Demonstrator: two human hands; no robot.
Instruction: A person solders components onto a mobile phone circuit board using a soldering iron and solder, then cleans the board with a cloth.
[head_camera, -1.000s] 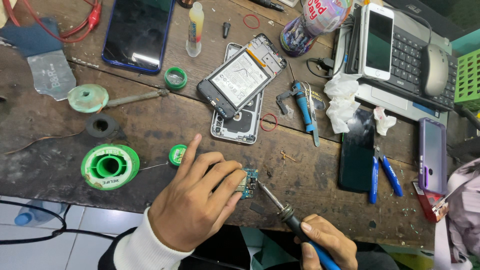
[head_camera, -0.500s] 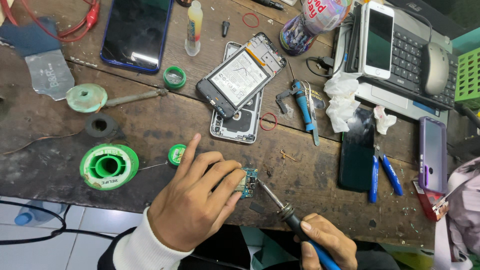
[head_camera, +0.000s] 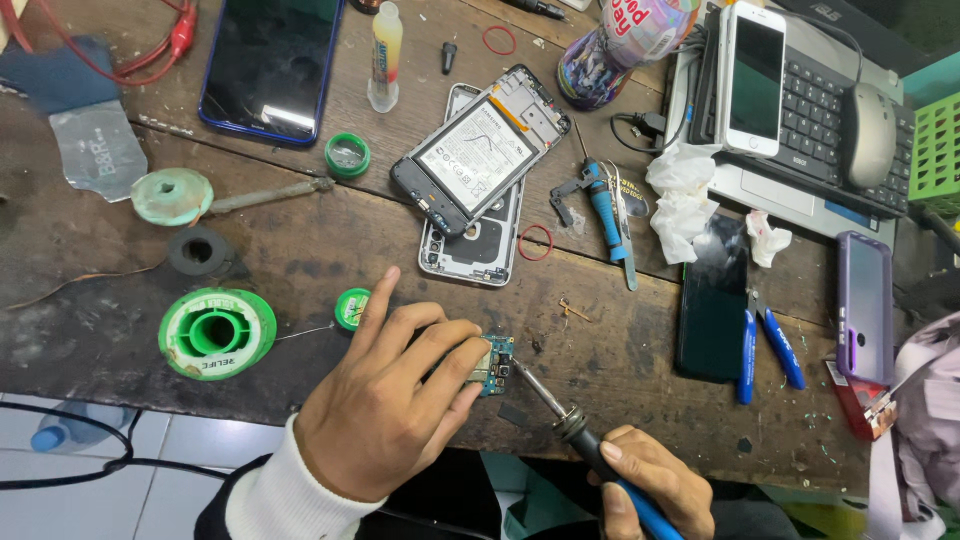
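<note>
Head view, lower centre: left hand (head_camera: 385, 405) pinches a small circuit board (head_camera: 493, 364) on the wooden bench (head_camera: 300, 240) while right hand (head_camera: 650, 485), closed around a soldering iron (head_camera: 565, 420), touches its tip to the board, soldering seemingly mid-way, unfinished.

Left hand (head_camera: 385, 405) pinches circuit board (head_camera: 494, 364) — soldering iron (head_camera: 560, 415) tip touching, right hand (head_camera: 650, 485) grip.

Left hand (head_camera: 385, 400) arched, fingertips pinched together, right hand (head_camera: 655, 485) fisted low, white-sleeved left wrist bent
</note>
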